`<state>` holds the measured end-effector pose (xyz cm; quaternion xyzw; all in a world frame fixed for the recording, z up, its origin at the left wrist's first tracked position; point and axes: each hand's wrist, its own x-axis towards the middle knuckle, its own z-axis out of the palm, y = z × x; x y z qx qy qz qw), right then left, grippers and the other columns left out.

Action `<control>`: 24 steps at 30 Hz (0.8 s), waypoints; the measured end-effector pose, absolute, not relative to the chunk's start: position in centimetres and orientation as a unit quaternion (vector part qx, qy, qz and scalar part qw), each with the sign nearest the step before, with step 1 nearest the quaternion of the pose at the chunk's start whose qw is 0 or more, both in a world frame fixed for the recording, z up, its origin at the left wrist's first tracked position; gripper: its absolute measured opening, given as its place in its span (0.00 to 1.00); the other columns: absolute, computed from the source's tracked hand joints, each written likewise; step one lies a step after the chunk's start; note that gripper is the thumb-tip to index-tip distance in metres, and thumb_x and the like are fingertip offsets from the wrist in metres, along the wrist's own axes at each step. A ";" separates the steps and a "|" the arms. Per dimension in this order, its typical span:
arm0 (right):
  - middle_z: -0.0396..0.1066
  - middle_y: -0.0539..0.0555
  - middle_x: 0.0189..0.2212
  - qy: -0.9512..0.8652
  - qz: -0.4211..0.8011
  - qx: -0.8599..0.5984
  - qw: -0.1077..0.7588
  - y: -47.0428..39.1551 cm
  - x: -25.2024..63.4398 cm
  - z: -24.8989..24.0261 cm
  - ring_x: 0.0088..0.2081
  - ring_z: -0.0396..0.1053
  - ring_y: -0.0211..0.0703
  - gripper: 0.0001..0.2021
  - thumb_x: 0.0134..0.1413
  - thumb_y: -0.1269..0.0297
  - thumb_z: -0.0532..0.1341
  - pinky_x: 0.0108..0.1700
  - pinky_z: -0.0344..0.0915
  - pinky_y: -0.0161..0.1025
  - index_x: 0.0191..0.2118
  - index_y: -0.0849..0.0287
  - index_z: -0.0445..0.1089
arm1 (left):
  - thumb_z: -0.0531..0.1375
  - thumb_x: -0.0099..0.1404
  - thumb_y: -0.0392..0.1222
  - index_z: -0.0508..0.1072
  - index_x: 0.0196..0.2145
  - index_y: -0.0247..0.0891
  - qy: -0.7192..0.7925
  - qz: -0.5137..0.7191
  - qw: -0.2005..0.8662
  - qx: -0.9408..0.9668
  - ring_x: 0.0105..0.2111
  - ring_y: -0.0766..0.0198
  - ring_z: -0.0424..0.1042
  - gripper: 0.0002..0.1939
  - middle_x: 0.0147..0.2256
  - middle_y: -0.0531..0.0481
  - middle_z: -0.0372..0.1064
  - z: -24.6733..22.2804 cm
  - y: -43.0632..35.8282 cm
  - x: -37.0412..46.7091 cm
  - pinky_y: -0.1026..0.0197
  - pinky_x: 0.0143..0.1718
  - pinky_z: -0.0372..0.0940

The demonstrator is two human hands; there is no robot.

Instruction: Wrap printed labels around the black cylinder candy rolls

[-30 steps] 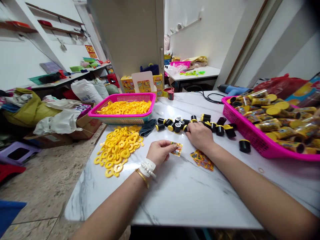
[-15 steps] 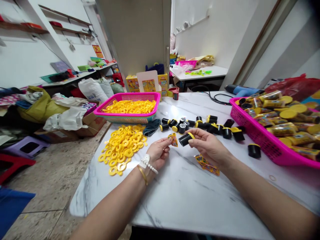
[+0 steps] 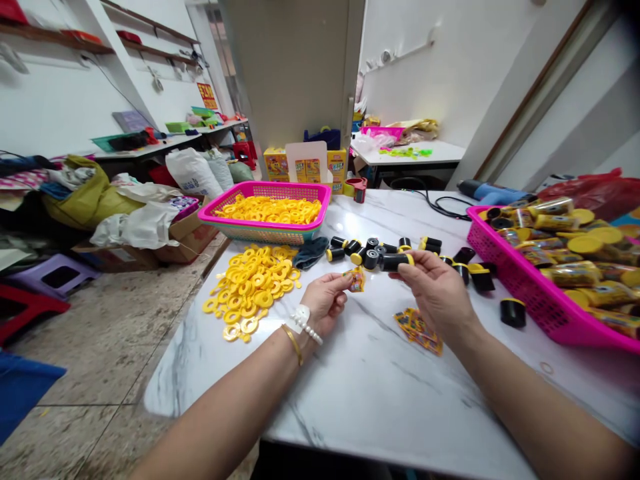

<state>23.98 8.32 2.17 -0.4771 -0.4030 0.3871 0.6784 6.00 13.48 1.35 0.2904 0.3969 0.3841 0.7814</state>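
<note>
Between thumb and fingers, my left hand [image 3: 325, 303] pinches a small yellow printed packet [image 3: 355, 280]. My right hand [image 3: 437, 290] grips a black cylinder with a yellow rim [image 3: 396, 262], held nearly level, apart from the packet. Behind it lie several more black cylinders [image 3: 371, 259] on the table. A few printed packets [image 3: 419, 330] rest on the tabletop beside my right hand. Left of my left hand is a loose pile of yellow rings [image 3: 255, 283], with a dark cloth [image 3: 310, 253] at its back right edge.
A pink basket [image 3: 273, 235] of yellow rings stands at the back left of the marble-patterned table [image 3: 350, 400]. Another pink basket [image 3: 530, 300], full of yellow-capped tubes, is at the right. Yellow boxes [image 3: 337, 167] and a blue tool [image 3: 495, 191] with a black cable are behind.
My right hand has moved right, away from the packet, and turned the black cylinder closer to level. My left hand still holds the packet. The view has shifted slightly.
</note>
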 end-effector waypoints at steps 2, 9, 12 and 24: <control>0.74 0.50 0.36 -0.414 0.409 -0.461 0.670 8.0 23.6 2.3 0.38 0.72 0.41 0.17 0.44 0.58 0.73 0.45 0.70 0.42 0.39 0.54 0.72 | 0.71 0.53 0.37 0.70 0.31 0.32 0.400 0.386 0.777 0.294 0.15 0.80 0.54 0.13 0.27 0.52 0.70 1.2 13.4 6.0 0.74 0.13 0.40; 0.75 0.50 0.30 -0.433 0.420 -0.523 0.602 7.4 22.2 1.9 0.34 0.74 0.43 0.18 0.45 0.54 0.72 0.42 0.72 0.43 0.36 0.55 0.64 | 0.66 0.55 0.33 0.69 0.30 0.32 0.333 0.377 0.828 0.248 0.14 0.81 0.52 0.08 0.24 0.54 0.65 1.7 13.5 6.0 0.74 0.12 0.37; 0.76 0.51 0.33 -0.481 0.390 -0.513 0.595 7.2 22.0 1.9 0.36 0.76 0.44 0.17 0.48 0.56 0.70 0.42 0.73 0.43 0.37 0.54 0.62 | 0.64 0.55 0.32 0.69 0.31 0.31 0.325 0.365 0.841 0.232 0.13 0.81 0.51 0.06 0.26 0.53 0.67 1.8 13.5 6.0 0.73 0.12 0.36; 0.78 0.56 0.42 -0.527 0.361 -0.492 0.592 6.8 22.4 1.9 0.44 0.77 0.49 0.15 0.52 0.60 0.68 0.46 0.74 0.46 0.40 0.53 0.61 | 0.61 0.61 0.33 0.70 0.34 0.31 0.317 0.329 0.857 0.239 0.12 0.81 0.49 0.04 0.25 0.54 0.66 1.7 13.4 6.0 0.74 0.11 0.36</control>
